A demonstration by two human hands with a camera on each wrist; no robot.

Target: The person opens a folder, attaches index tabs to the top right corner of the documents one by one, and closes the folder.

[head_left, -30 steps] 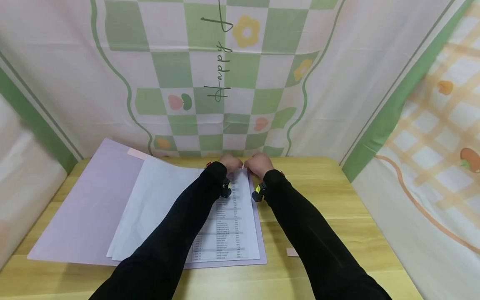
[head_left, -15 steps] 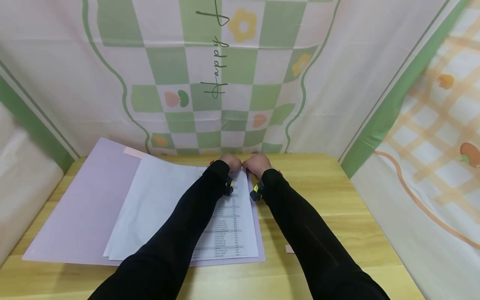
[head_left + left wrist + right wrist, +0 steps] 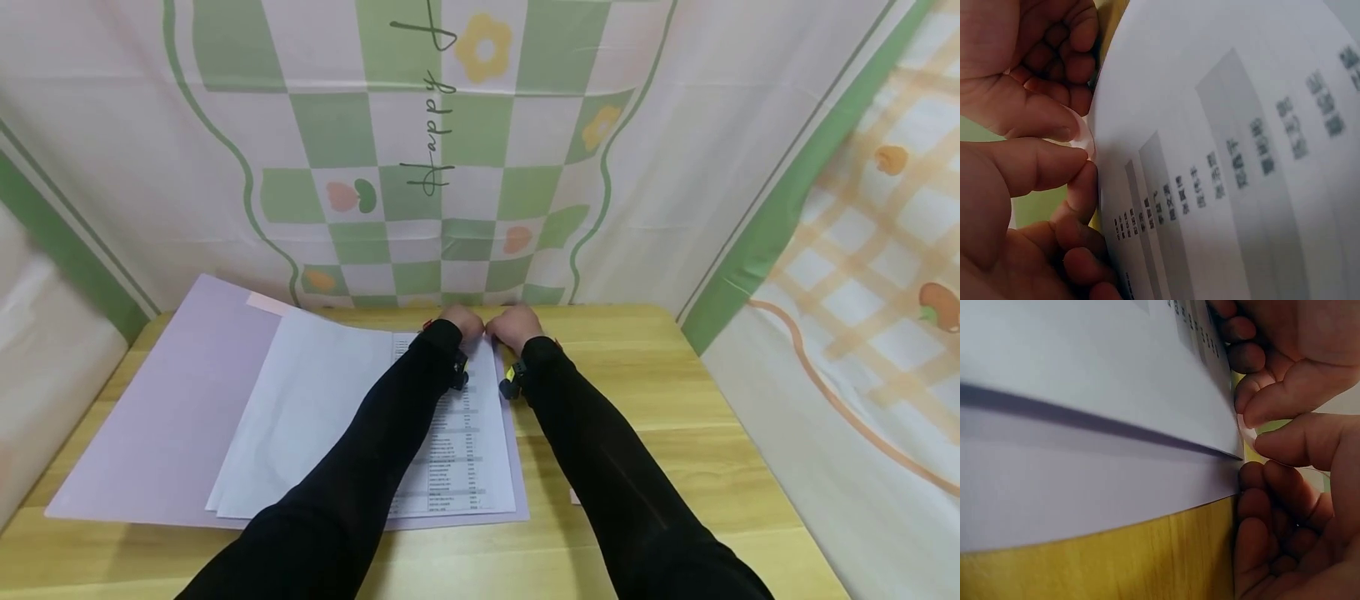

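Observation:
At the top edge of the printed page [image 3: 450, 467], my left hand [image 3: 463, 321] and right hand [image 3: 516, 327] meet with their thumbs side by side. Both pinch a small pale pink strip [image 3: 1247, 432] there, seen also in the left wrist view, where the strip [image 3: 1084, 132] curves over the page edge. The fingertips hide much of it. Under the printed page lies an open lilac folder [image 3: 142, 433]. Blank white sheets [image 3: 315, 392] are turned over to the left, and my left forearm crosses the pages.
Another pink strip [image 3: 268, 305] shows at the folder cover's upper edge. A small pink piece [image 3: 575, 497] lies on the wooden table [image 3: 630, 367], mostly behind the right sleeve. A patterned cloth [image 3: 480, 150] hangs behind the table.
The whole view has shifted slightly, and the pink piece on the table is now more covered by the right sleeve. Both hands keep their pinch at the page's top edge.

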